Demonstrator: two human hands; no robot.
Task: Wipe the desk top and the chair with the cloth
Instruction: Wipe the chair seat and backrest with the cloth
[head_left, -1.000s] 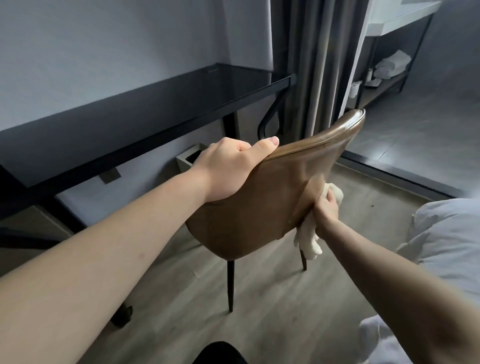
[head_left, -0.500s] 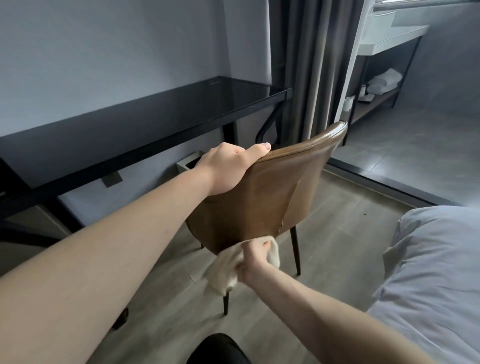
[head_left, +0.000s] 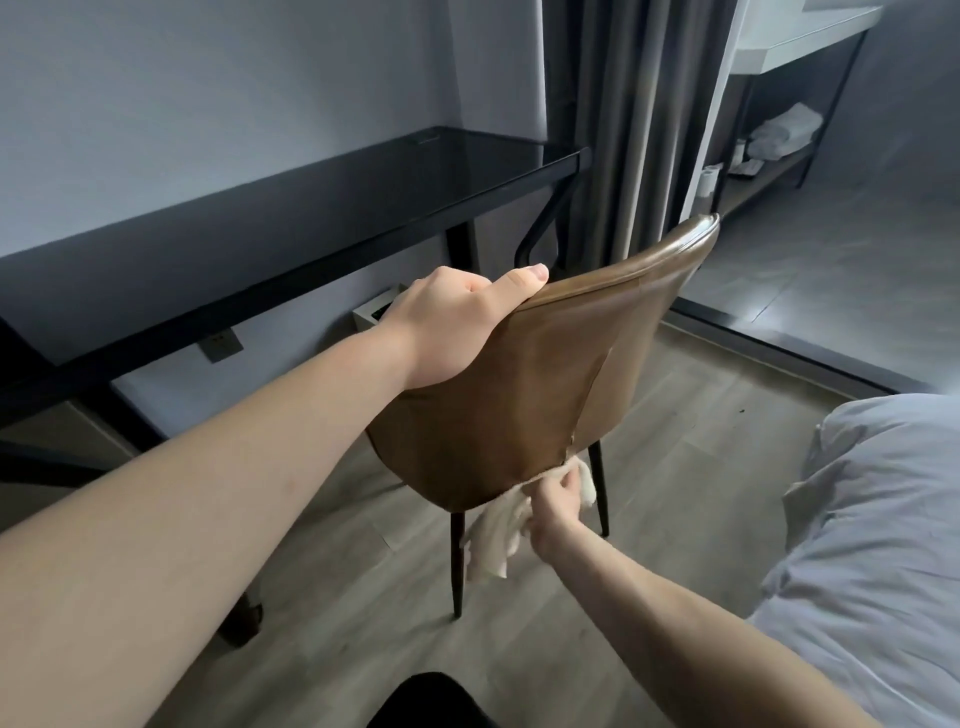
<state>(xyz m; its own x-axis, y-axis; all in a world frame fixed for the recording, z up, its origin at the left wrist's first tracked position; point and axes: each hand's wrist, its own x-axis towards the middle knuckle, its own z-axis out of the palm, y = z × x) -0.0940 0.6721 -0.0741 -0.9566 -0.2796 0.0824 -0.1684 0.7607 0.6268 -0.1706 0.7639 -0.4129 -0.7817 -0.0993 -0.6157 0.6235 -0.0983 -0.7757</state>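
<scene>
- Left hand grips the top edge of the chair backrest, fingers over the far side, thumb lying along the rim; it steadies the chair.
- Right hand holds the cloth bunched in curled fingers, pressed to the lower edge of the backrest's rear face, well below the left hand.
- Most of the cloth hangs loose below and to the left of the right hand, just beside a dark chair leg; a small part pokes out to the right of the fingers.
- Chair is brown and leather-like, with its rear face toward the camera; the seat is hidden behind the backrest.
- Tabletop, black and glossy, lies beyond the left hand against the wall, well apart from the cloth.
- A bed with pale bedding sits to the right of the right arm; a grey curtain hangs beyond the chair.
- Step in hand, judged: wiping the back of the chair, at the bottom edge of the rear panel.
- Tabletop status can't be told from this frame; no marks visible on it.
- Next move likely calls for keeping the left-hand brace so the chair doesn't slide or tip, then taking the cloth to unwiped parts: seat, front face, legs.
- Should regather the dangling cloth so more of it contacts the surface and it doesn't snag the leg.
</scene>
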